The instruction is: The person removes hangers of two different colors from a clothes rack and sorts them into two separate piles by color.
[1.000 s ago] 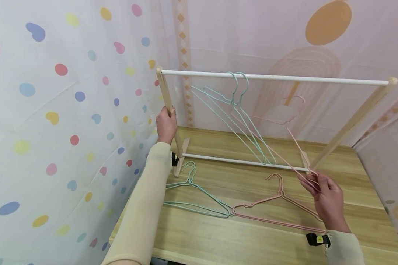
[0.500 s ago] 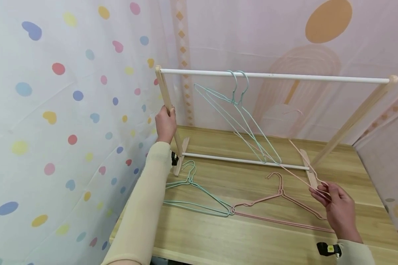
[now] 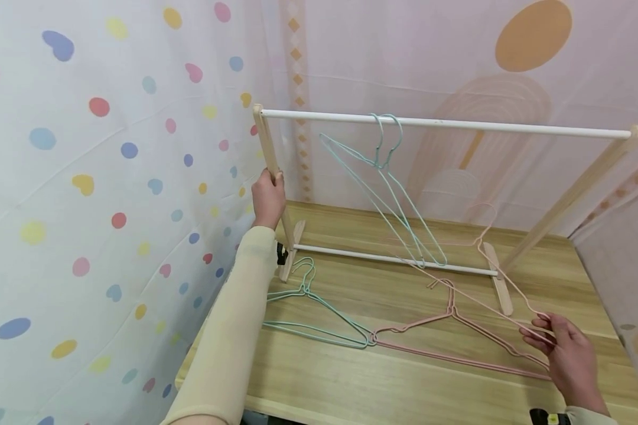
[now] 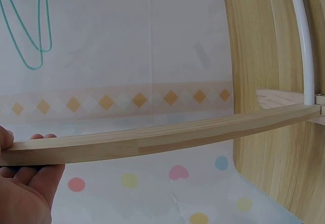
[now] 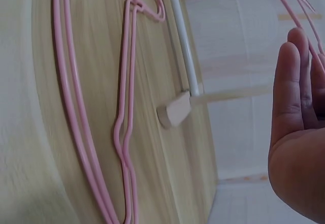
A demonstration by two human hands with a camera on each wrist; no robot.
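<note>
While the left hand [image 3: 268, 198] wraps its fingers round the rack's wooden upright [image 3: 273, 171], the right hand [image 3: 566, 351] pinches one end of a pink hanger [image 3: 478, 277] between thumb and fingertips. That hanger runs from the hand toward 10 o'clock, lifted off the table [image 3: 351, 378]. A second pink hanger [image 3: 446, 348] lies flat at the hand's 9 o'clock.
</note>
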